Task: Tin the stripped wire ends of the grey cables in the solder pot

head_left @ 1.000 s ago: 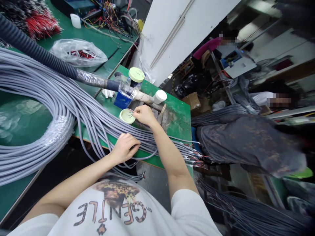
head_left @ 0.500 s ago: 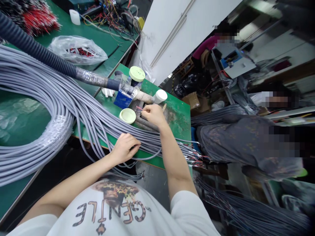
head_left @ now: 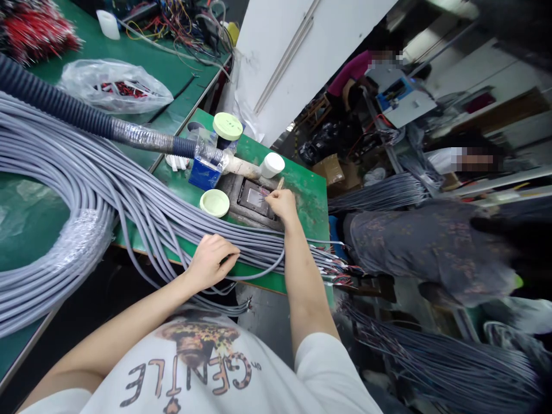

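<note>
My right hand (head_left: 282,206) pinches the thin pinkish wires (head_left: 263,191), whose ends hang above a shiny, silvery metal surface (head_left: 256,199) in a dark square-framed pot (head_left: 237,214). My left hand (head_left: 211,260) lies against the near side of a thick bundle of grey cables (head_left: 172,207), fingers curled and thumb close to them. What is between those fingers is hidden. Stripped cable ends with coloured wires (head_left: 334,267) fan out beyond my right forearm.
A corrugated hose (head_left: 142,132) ends in a nozzle beside the pot. Around it stand a pale green dish (head_left: 214,203), a lidded tub (head_left: 227,126), a white cup (head_left: 272,165) and a blue box (head_left: 204,172). Co-workers are at the right.
My right hand has moved right, away from the dish, and the pot's silvery surface now shows. The left hand stays by the cables. The view has shifted slightly.
</note>
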Available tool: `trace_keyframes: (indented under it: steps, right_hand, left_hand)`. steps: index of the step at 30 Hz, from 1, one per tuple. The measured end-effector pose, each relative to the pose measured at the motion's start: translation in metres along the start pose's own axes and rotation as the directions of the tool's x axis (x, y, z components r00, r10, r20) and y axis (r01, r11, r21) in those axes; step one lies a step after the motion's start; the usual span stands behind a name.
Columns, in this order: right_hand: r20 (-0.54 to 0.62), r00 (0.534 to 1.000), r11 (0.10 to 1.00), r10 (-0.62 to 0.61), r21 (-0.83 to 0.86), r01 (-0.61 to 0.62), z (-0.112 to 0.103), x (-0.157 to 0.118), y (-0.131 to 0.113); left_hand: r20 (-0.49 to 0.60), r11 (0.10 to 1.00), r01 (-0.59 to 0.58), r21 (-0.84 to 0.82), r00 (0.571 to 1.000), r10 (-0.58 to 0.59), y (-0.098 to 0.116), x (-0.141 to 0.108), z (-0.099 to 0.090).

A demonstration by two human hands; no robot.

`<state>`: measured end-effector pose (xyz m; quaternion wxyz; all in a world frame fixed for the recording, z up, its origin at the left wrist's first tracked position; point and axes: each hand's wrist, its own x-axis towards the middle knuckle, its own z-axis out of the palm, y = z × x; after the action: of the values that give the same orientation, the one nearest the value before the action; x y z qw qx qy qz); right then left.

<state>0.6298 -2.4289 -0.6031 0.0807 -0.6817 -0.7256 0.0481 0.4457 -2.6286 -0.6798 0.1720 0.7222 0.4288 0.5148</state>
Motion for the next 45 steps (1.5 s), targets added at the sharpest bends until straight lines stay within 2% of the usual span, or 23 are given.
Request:
trace_keyframes:
  steps: [11,16,18,21,24,26,27,29,31,32,34,37,39,42,45]
  right_hand:
    - [0.039,0.999,0.999,0.015,-0.035,-0.014,0.007,0.004,0.001]
    - [-0.018,1.0,0.997,-0.011,0.071,0.012,-0.003,-0.002,0.001]
    - [-0.047,0.997,0.979,-0.056,0.196,0.064,-0.015,-0.015,-0.002]
    - [-0.063,0.992,0.895,-0.114,0.427,0.13,-0.038,-0.049,-0.011]
    - [-0.083,0.989,0.794,-0.124,0.589,0.149,-0.057,-0.093,-0.023]
    - [-0.089,0.989,0.747,-0.12,0.647,0.149,-0.063,-0.119,-0.03]
    - [-0.094,0.988,0.732,-0.12,0.664,0.152,-0.065,-0.131,-0.033]
    - [-0.108,0.986,0.711,-0.129,0.683,0.168,-0.065,-0.149,-0.037]
    - [-0.116,0.98,0.693,-0.159,0.694,0.194,-0.063,-0.161,-0.039]
    - [-0.114,0.978,0.684,-0.176,0.701,0.205,-0.062,-0.166,-0.039]
    - [-0.11,0.974,0.667,-0.197,0.713,0.215,-0.059,-0.173,-0.04]
    - [-0.125,0.967,0.649,-0.223,0.721,0.242,-0.058,-0.18,-0.038]
    - [-0.132,0.952,0.64,-0.275,0.714,0.284,-0.059,-0.185,-0.036]
    - [-0.114,0.923,0.661,-0.368,0.667,0.345,-0.063,-0.194,-0.03]
    - [-0.121,0.899,0.687,-0.42,0.605,0.403,-0.063,-0.202,-0.025]
  left_hand:
    - [-0.001,1.0,-0.004,0.005,1.0,0.004,0.0,0.0,0.001]
    - [-0.015,1.0,-0.005,0.002,1.0,0.005,0.0,0.001,0.0]
    - [-0.015,1.0,-0.002,-0.002,1.0,0.001,0.0,0.001,-0.001]
    - [-0.046,0.999,0.015,-0.048,0.999,-0.018,0.001,0.001,-0.002]
    - [-0.161,0.965,0.091,-0.247,0.978,-0.134,0.008,0.005,-0.001]
    - [-0.176,0.846,0.183,-0.501,0.935,-0.307,0.016,0.012,0.004]
    - [-0.127,0.735,0.231,-0.638,0.909,-0.397,0.021,0.016,0.007]
    - [0.032,0.45,0.296,-0.843,0.861,-0.508,0.032,0.025,0.015]
    - [0.162,0.199,0.309,-0.93,0.83,-0.534,0.042,0.034,0.023]
    - [0.198,0.11,0.301,-0.947,0.82,-0.537,0.047,0.037,0.026]
    - [0.248,-0.012,0.289,-0.957,0.8,-0.546,0.055,0.041,0.03]
    - [0.326,-0.117,0.313,-0.943,0.782,-0.531,0.061,0.041,0.03]
    - [0.369,-0.154,0.338,-0.929,0.79,-0.489,0.062,0.04,0.026]
    - [0.372,-0.165,0.334,-0.928,0.816,-0.443,0.063,0.038,0.016]
    - [0.371,-0.135,0.349,-0.927,0.812,-0.45,0.065,0.038,0.009]
